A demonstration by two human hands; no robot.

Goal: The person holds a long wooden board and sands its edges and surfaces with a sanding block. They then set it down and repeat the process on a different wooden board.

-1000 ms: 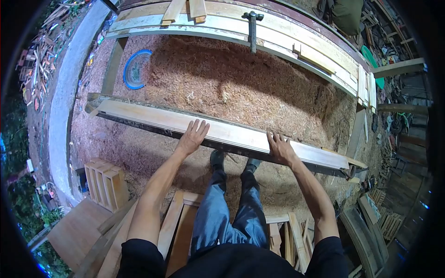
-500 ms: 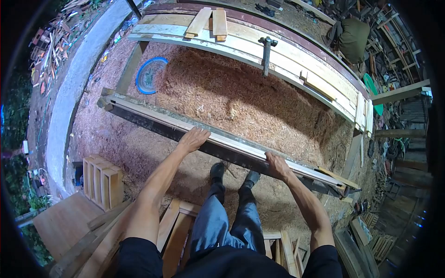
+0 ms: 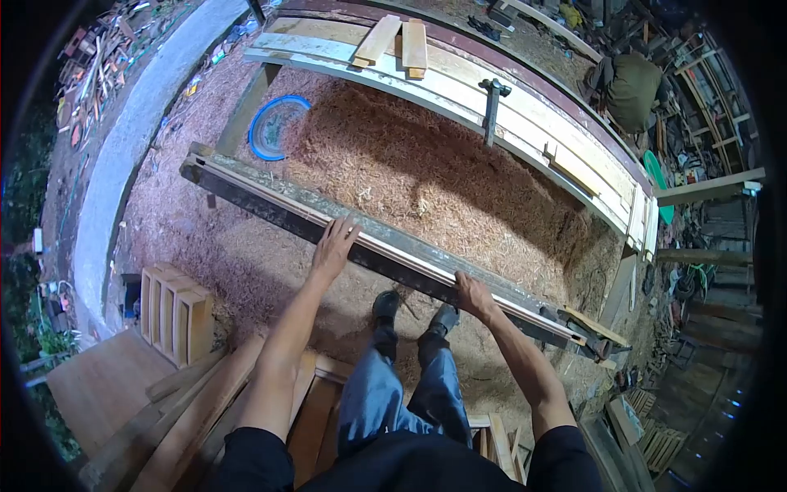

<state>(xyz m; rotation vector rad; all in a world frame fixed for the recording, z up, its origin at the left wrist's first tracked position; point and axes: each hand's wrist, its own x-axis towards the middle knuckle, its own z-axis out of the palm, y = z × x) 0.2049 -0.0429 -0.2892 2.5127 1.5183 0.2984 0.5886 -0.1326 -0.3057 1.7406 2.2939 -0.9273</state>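
Note:
A long narrow light wooden strip (image 3: 393, 250) lies lengthwise along a dark-sided beam (image 3: 254, 207) that slants down to the right. My left hand (image 3: 336, 243) rests over the strip left of the middle, its fingers apart and reaching across to the beam's far side. Farther right, my right hand (image 3: 474, 294) is closed on the same strip, the fingertips partly hidden. Beside the beam's right end lies a thin pale piece of wood (image 3: 597, 326).
Beyond lies a plank bench (image 3: 328, 51) with a hammer (image 3: 493, 102) and short boards (image 3: 415, 49). Wood shavings and a blue-rimmed basin (image 3: 279, 127) are on the ground. Wooden frames (image 3: 176, 316) stand lower left. A crouching person (image 3: 631, 92) is at upper right.
My right hand has moved slightly left along the strip. The strip's right end has shifted left, and the left hand's fingers now point farther up. The view has tilted slightly.

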